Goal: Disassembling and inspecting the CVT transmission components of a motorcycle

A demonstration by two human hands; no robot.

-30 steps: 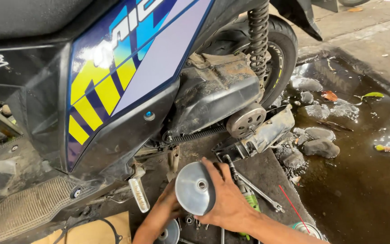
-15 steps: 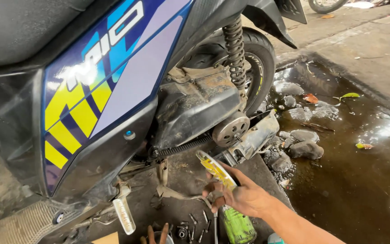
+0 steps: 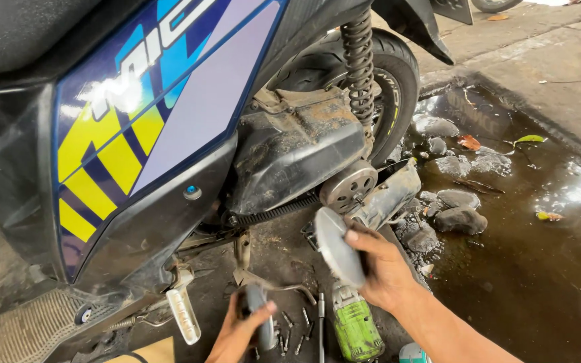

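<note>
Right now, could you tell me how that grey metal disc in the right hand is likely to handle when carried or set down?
The grey disc looks like solid metal, so probably stiff and heavy for its size. The right hand grips it by the edge; its smooth, possibly greasy face may slip. Being round, it could roll if set on edge near the wet ground.

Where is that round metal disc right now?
In the head view the round metal disc is held in the right hand, right of centre, just below the scooter's exposed clutch and above the green power tool on the ground.
</note>
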